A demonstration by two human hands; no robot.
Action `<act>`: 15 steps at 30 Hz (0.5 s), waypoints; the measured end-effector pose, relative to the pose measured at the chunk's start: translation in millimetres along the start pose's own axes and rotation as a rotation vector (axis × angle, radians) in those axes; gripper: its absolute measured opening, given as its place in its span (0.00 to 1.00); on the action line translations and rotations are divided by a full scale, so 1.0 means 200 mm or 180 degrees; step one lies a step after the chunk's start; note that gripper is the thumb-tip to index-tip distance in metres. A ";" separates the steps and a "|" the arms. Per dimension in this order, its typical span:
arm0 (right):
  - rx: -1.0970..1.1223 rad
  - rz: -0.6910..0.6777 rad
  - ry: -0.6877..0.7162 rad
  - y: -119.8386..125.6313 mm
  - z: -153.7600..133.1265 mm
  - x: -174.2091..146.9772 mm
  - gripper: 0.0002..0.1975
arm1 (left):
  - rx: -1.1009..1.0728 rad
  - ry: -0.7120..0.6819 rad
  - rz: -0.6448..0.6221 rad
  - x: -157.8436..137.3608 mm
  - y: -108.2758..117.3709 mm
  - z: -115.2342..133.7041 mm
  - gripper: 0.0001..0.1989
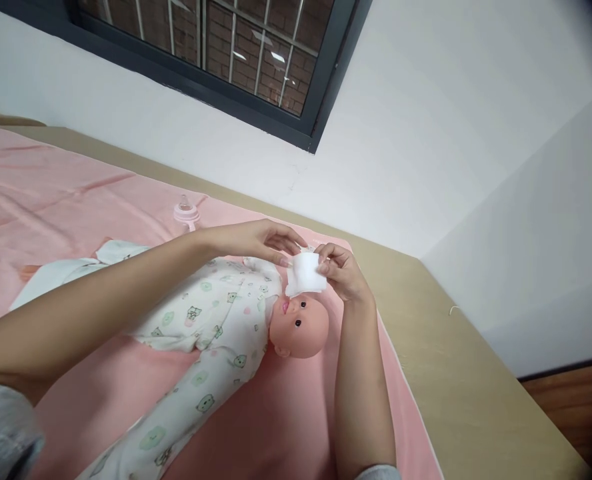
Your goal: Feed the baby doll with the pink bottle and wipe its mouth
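Observation:
A folded white tissue (307,273) is held up over the doll's face, covering part of it. My right hand (342,270) pinches the tissue's right edge between thumb and fingers. At the tissue's upper left is my left hand (276,241), its thumb and fingers apart and the tips close to or touching the edge. Beneath them a bald baby doll (301,327) lies on its back, its head toward the right. It wears a white suit (221,300) with green animal prints. My left forearm crosses above the doll's body and hides part of it.
A pink baby bottle (186,212) stands behind my left forearm. A pink blanket (286,413) lies under the doll on a wooden tabletop (426,333). White wall and a dark-framed barred window (256,113) border the far side. A small white hook-shaped thing (454,309) is at the right edge.

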State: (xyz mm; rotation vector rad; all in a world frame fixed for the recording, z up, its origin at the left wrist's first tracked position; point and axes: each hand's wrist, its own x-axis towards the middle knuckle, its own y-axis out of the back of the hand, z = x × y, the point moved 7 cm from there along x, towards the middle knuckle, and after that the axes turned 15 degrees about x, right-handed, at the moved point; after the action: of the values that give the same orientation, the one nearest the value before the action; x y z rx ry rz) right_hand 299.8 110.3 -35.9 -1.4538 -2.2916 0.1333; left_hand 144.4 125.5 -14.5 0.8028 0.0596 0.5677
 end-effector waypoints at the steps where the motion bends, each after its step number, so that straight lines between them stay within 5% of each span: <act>1: -0.0087 -0.0071 -0.0006 -0.03 -0.01 -0.01 0.15 | -0.0151 -0.0004 0.0022 -0.02 -0.01 0.01 0.24; 8: -0.0343 -0.0425 0.0014 -0.16 -0.02 -0.01 0.13 | -0.0073 -0.0017 0.0118 -0.10 -0.05 0.07 0.16; 15: -0.0378 -0.0323 -0.0189 -0.23 0.01 -0.02 0.16 | 0.0184 0.0107 0.0249 -0.18 -0.06 0.05 0.08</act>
State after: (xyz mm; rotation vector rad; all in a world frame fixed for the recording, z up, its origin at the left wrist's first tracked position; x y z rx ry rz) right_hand 261.1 86.1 -24.3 -1.4039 -2.4533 0.0109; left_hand 122.0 94.1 -20.4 0.8545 0.0759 0.6560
